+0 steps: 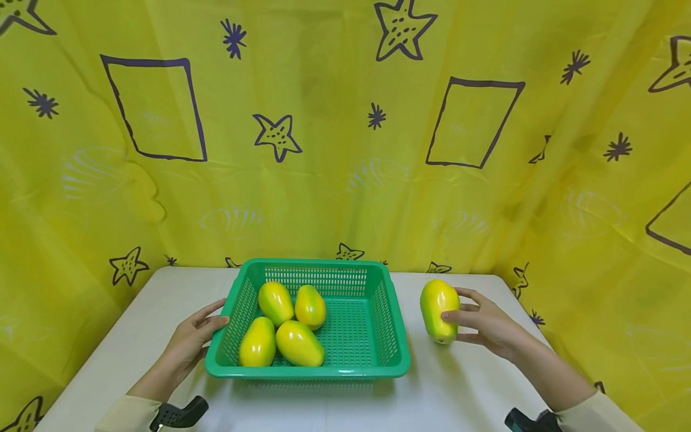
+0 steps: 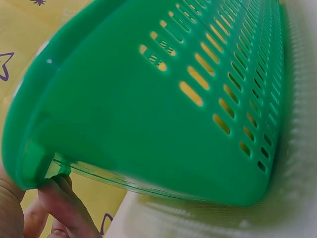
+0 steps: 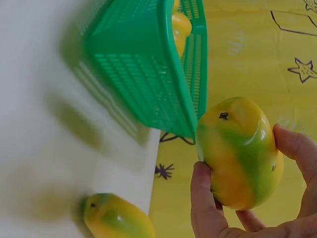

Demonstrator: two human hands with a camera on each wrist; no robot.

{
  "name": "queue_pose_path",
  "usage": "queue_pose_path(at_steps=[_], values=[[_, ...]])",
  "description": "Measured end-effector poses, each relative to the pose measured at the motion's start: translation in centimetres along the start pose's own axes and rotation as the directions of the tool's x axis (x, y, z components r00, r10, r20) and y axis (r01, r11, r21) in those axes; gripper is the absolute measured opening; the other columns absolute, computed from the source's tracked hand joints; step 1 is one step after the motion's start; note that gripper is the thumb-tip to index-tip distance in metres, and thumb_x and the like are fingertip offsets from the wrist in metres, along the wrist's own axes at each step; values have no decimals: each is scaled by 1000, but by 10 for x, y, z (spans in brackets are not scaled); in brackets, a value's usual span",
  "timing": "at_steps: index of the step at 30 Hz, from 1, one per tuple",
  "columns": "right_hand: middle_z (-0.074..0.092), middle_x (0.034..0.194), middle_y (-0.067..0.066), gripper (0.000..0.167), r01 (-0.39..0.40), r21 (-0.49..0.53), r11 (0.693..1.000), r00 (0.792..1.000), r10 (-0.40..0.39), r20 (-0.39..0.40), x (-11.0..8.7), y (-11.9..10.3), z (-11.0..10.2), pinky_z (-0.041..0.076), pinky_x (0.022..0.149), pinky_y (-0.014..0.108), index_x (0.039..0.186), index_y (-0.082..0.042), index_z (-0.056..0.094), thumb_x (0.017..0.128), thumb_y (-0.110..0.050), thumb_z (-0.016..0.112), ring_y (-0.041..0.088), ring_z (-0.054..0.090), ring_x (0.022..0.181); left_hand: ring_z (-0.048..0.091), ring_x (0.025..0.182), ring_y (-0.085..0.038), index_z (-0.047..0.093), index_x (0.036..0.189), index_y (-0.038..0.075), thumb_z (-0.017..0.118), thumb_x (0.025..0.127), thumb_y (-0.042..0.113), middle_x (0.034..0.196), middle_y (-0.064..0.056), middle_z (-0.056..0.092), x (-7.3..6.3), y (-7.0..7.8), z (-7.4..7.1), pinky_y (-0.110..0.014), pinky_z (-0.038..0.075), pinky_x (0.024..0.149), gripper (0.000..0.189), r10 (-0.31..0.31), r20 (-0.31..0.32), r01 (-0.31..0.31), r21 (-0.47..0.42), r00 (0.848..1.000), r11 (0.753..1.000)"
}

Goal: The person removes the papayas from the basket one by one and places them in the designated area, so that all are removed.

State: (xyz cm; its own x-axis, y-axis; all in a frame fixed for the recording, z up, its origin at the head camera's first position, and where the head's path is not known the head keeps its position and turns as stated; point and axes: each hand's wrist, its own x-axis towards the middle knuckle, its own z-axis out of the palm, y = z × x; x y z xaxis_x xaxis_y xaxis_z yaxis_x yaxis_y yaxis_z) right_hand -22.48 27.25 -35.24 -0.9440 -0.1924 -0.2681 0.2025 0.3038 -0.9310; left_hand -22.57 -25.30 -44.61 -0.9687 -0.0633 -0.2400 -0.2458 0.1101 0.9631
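Note:
A green plastic basket [image 1: 345,372] with slotted walls holds several yellow-green mangoes [image 1: 300,344] grouped toward its left side. My left hand [image 1: 189,342] grips the basket's left rim, thumb on top; in the left wrist view its fingers [image 2: 67,208] curl under that rim. To the right of the basket, my right hand [image 1: 488,324] holds another mango [image 1: 438,309] between thumb and fingers, above the table. The right wrist view shows this held mango [image 3: 240,153] close up, and one more mango [image 3: 118,218] lying on the table; in the head view I cannot make that one out.
A white table [image 1: 432,396] lies beneath everything. Yellow curtains [image 1: 324,198] with dark star and frame drawings hang behind the table and along both sides. A dark strapped device [image 1: 180,414] sits at the left wrist, another [image 1: 531,420] at the right.

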Motion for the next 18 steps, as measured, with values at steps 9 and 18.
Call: queue_pose_path(at_steps=[9,18], values=[[23,148,36,91,-26,-7,1000,999,25,-40,-2,10,-21,56,92,45,155,3,2,93,-18,66,24,60,108,67,86,-7,31,154,13,64,97,31,107,5,63,-2,3,-1,-30,60,76,69,-2,-10,2,-8,1000,1000],[31,143,33,91,-60,5,998,994,60,-90,-1,20,-37,56,91,44,155,3,0,95,-18,64,19,61,104,66,85,-5,28,155,12,62,97,29,106,5,62,-1,1,1,-29,60,74,69,-1,-2,1,2,1000,1000]])
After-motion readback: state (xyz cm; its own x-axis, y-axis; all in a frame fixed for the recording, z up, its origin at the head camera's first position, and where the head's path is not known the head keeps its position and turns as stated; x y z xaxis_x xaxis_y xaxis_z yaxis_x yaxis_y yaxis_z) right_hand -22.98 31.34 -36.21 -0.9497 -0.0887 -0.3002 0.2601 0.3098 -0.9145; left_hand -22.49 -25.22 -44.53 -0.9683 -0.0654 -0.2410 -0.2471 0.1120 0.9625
